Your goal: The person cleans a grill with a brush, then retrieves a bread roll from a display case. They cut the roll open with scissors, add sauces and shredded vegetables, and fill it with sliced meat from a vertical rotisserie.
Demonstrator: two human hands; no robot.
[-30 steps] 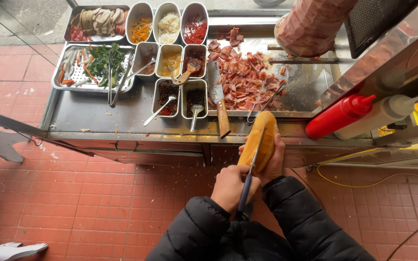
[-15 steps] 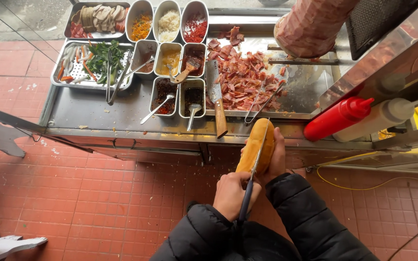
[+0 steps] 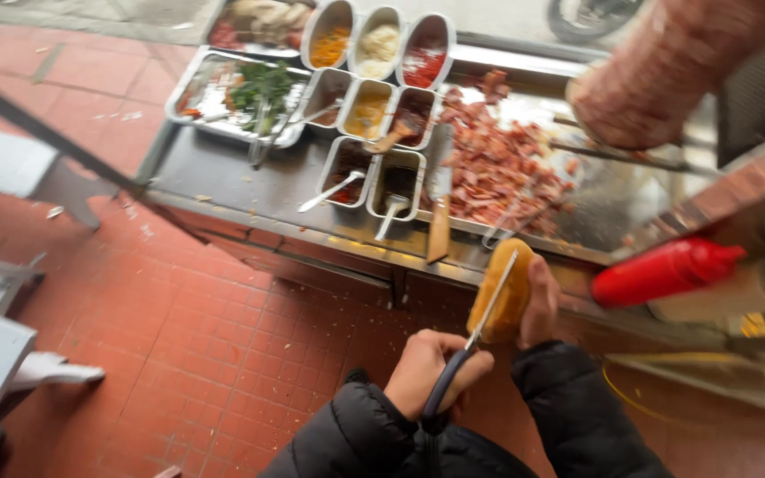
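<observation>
Fingers (image 3: 453, 367) of our left hand (image 3: 431, 376) wrap tight around the dark handle of a knife (image 3: 480, 327) at lower centre of the frame, its thin blade running up into the side of a golden bread roll (image 3: 499, 296). Our right hand (image 3: 542, 305) cups the roll from behind, fingers closed on its far side, holding it upright in the air just short of the steel surface (image 3: 250, 199).

To slit it well, we judge the blade should stay flat along the roll's length and stop short of the back crust, with the right fingers kept clear of the edge.

Beyond, at centre frame, a pile of chopped meat (image 3: 502, 168) lies on the griddle beside a wooden-handled cleaver (image 3: 440, 208). A red squeeze bottle (image 3: 666, 270) lies at right. Small steel tubs of sauces (image 3: 374, 102) and a tray of greens (image 3: 250, 93) fill the upper left, and a large meat spit (image 3: 657, 75) hangs at upper right.
</observation>
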